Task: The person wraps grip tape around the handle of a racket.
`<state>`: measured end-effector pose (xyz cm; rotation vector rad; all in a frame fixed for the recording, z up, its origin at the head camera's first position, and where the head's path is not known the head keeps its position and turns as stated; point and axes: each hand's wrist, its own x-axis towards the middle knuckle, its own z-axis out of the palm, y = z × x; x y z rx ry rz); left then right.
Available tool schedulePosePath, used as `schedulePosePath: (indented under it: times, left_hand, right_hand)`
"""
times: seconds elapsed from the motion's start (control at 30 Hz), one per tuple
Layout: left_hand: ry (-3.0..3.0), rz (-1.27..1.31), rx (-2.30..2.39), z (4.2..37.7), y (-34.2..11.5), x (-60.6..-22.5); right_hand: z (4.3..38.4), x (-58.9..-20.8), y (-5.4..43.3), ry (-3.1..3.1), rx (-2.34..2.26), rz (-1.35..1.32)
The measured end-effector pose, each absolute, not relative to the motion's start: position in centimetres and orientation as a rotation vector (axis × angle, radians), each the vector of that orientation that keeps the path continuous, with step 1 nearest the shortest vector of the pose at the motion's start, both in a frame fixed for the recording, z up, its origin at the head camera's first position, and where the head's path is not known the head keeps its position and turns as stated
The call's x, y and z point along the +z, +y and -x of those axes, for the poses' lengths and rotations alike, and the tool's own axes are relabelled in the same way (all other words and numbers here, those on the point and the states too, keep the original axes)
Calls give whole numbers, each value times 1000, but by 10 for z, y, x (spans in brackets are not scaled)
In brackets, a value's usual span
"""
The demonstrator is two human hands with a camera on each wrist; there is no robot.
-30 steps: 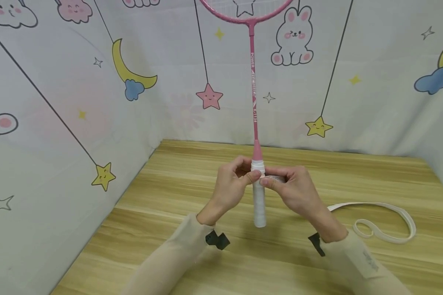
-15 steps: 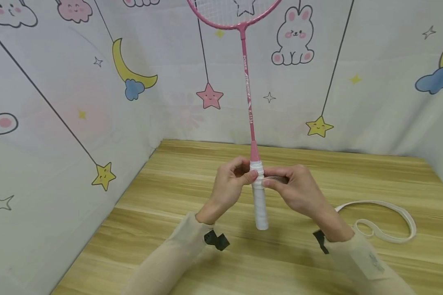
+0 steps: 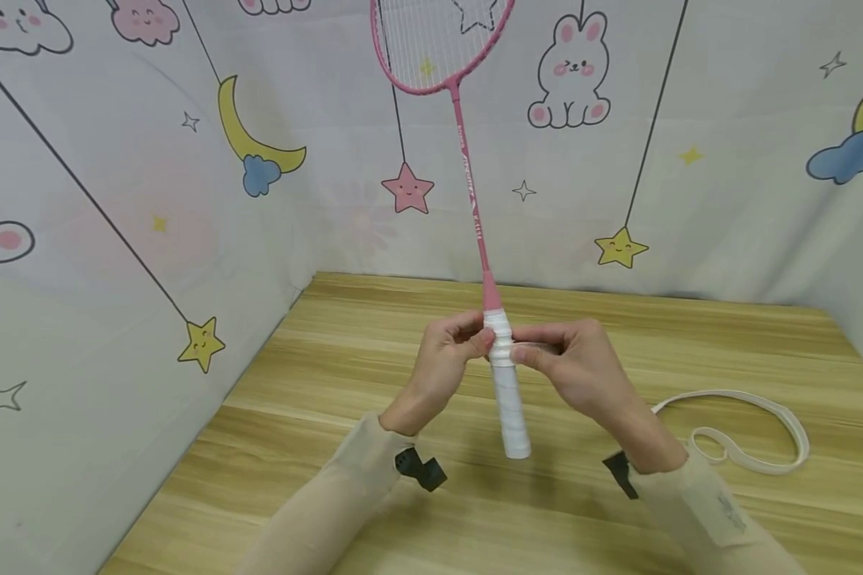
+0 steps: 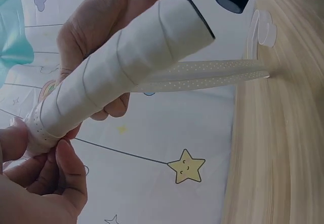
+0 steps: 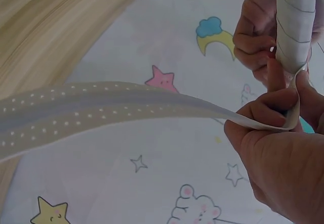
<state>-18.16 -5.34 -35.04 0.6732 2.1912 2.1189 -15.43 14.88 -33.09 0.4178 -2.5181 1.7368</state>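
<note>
A pink badminton racket (image 3: 467, 176) stands above the table, its head leaning left and its white handle (image 3: 511, 407) pointing down. My left hand (image 3: 440, 359) pinches the top of the handle between thumb and fingers. My right hand (image 3: 578, 369) pinches a strip of white perforated grip tape (image 5: 96, 107) against the handle's right side. Turns of this tape lie around the upper handle, below the pink cone; smoother white wrapping covers the lower part. From the right hand the tape runs off in a long strip, seen in both wrist views. Some fingertips are hidden behind the handle.
The tape's loose end (image 3: 798, 435) lies curled on the wood-grain table (image 3: 374, 527) at the right. A white curtain (image 3: 331, 120) printed with stars, a moon and a rabbit hangs behind and at the sides. Dark wrist cameras (image 3: 420, 469) sit at the cuffs.
The racket's head has tipped to the left and come lower, while the handle's butt has swung right. Both hands keep their grasp near the same place, and more bunched tape shows on the handle.
</note>
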Motion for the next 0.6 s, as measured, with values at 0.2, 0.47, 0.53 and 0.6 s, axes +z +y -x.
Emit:
schedulePosePath:
  times: [0.2,0.47,0.53,0.6]
  left_hand:
    - [2111,-666,2102,181,-55,-351]
    - [2020,-670,2095,183,-58,-353]
    - [2002,-683,2098,183,-59,-354]
    - [1982,-701,2103,183,-60,-355]
  right_hand:
    - [157,-332,152,-2496,1873,-344]
    - [159,-334,154,-2490,1915,-320]
    - [159,-334,154,-2496,1937,-310]
    - [160,-334,155,-2510,1960,-305]
